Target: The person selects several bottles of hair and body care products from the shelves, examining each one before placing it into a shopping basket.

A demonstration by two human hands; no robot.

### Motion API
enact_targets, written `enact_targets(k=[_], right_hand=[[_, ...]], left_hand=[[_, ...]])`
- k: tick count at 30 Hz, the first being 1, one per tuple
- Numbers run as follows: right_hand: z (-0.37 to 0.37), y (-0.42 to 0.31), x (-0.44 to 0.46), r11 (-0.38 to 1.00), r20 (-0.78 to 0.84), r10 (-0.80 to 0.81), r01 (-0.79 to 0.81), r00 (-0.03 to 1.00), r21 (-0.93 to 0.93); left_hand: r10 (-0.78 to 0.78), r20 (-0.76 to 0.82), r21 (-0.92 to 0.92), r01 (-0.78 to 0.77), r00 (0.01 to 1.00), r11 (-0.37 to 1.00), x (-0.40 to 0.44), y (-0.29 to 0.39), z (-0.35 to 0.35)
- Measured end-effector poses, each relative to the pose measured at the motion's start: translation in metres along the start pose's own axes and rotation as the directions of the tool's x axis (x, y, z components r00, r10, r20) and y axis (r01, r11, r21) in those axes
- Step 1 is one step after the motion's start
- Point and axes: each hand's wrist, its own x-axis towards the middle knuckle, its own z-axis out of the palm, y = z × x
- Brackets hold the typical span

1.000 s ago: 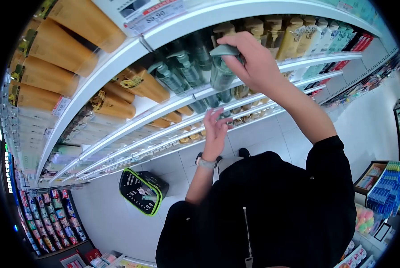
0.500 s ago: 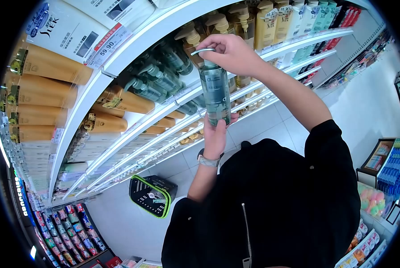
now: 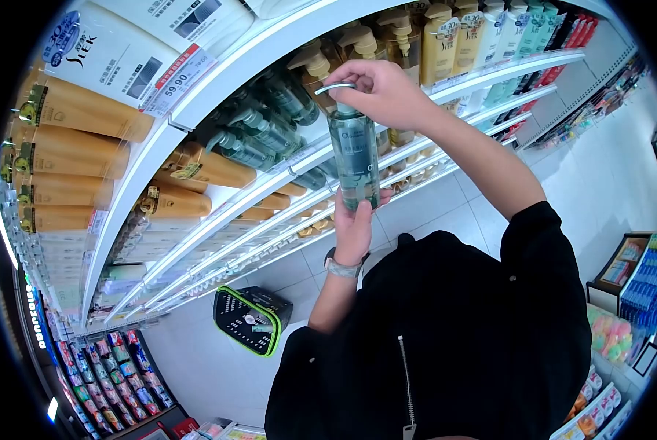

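A clear green-tinted pump bottle [image 3: 355,158] is held upright, slightly tilted, in front of the shelves. My left hand [image 3: 354,226], with a watch on its wrist, is closed around the bottle's base from below. At the top, my right hand [image 3: 383,89] grips the pump head [image 3: 336,88] with curled fingers; the pump's spout points left. Similar green pump bottles [image 3: 258,132] stand on the shelf just left of the held one. Amber pump bottles [image 3: 317,60] are behind my right hand.
A curved white shelf edge [image 3: 196,110] with a price tag [image 3: 176,84] runs close on the left. Yellow tubes [image 3: 86,147] line that side. A black basket with a green rim [image 3: 247,323] rests on the tiled floor. Boxed goods [image 3: 644,282] are at right.
The view has shifted very slightly, with the shelves sitting a little lower and further right. Both hands keep the same hold on the bottle.
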Motion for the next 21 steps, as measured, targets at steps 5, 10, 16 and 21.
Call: enact_targets(k=[5, 10, 16, 21], right_hand=[[0.002, 0.003, -0.004, 0.993, 0.040, -0.067, 0.070, 0.997, -0.094], [0.010, 0.000, -0.005, 0.998, 0.087, -0.027, 0.022, 0.996, 0.054], [0.046, -0.011, -0.006, 0.970, 0.256, 0.058, -0.115, 0.965, 0.214], [0.091, -0.032, -0.004, 0.994, 0.296, -0.031, 0.000, 0.955, 0.105]], left_hand=[[0.019, -0.030, 0.030, -0.018, 0.999, 0.999, -0.003, -0.002, -0.001], [0.050, -0.051, 0.033, -0.049, 0.997, 0.998, -0.014, 0.001, -0.008], [0.049, -0.184, -0.005, -0.050, 0.982, 0.999, -0.048, 0.005, -0.024], [0.050, -0.257, -0.061, -0.068, 0.965, 0.996, -0.075, 0.025, -0.041]])
